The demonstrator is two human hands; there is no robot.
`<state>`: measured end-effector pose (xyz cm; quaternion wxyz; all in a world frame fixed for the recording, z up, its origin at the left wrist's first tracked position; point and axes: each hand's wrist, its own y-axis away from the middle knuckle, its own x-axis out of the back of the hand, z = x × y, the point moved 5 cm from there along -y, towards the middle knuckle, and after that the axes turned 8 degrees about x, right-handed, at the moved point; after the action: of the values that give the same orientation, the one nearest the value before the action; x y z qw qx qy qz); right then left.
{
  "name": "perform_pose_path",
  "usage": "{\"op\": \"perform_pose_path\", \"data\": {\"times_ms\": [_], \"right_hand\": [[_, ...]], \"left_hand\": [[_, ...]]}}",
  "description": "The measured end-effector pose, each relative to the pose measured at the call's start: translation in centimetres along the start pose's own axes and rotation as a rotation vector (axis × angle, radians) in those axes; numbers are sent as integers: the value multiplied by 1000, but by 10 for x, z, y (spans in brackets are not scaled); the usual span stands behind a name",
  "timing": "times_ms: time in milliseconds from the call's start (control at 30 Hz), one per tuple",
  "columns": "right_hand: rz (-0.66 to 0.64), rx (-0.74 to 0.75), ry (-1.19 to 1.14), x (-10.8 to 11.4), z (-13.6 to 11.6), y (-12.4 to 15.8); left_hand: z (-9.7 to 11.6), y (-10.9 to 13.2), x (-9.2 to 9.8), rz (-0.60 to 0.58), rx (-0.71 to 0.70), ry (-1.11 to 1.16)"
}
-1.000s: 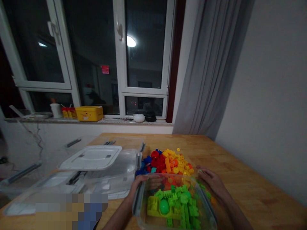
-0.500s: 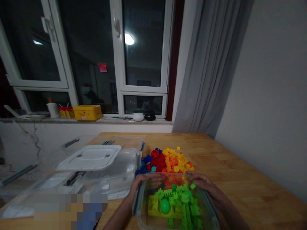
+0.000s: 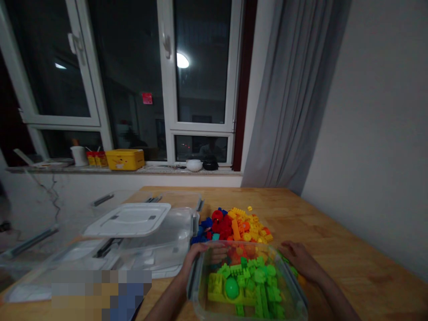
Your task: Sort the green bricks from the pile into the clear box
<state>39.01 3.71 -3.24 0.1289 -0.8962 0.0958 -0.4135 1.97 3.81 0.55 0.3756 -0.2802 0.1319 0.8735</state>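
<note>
A clear plastic storage box [image 3: 249, 312] with grey side clips stands in front of me, holding several green building blocks [image 3: 264, 285] and a green egg-shaped piece [image 3: 232, 288]. My left hand [image 3: 197, 256] grips its far left rim, with fingers seen through the clear wall. Just off the right side of the box, my right hand [image 3: 297, 257] has its fingers stretched out and apart. A few green and orange pieces lie under and beside those fingers, partly hidden. Past the box spreads a pile of yellow blocks [image 3: 256, 226], red blocks [image 3: 223, 226] and blue blocks [image 3: 201, 232].
Clear boxes [image 3: 177, 225] are stacked on the left of the wooden table [image 3: 334, 249], with a white lid [image 3: 129, 218] on top. A yellow box [image 3: 125, 159] and a white bowl [image 3: 194, 165] sit on the windowsill. A blurred patch covers the lower left.
My right hand has moved right, off the far right rim of the box, to beside its wall. My left hand keeps its hold. The view has shifted slightly.
</note>
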Motion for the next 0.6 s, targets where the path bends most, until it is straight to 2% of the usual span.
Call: {"op": "perform_pose_path", "data": {"times_ms": [200,333,500,600], "right_hand": [[-108,56,-208,-5,-19,4],[-79,42,-291,-5,-21,5],[-82,55,-279,-5,-20,5],[-26,42,-283,-3,-21,3]], "left_hand": [[-2,-4,4,-52,5,21],[-3,-4,7,-73,4,45],[-8,-6,14,-69,34,68],[-7,-5,14,-67,18,65]]}}
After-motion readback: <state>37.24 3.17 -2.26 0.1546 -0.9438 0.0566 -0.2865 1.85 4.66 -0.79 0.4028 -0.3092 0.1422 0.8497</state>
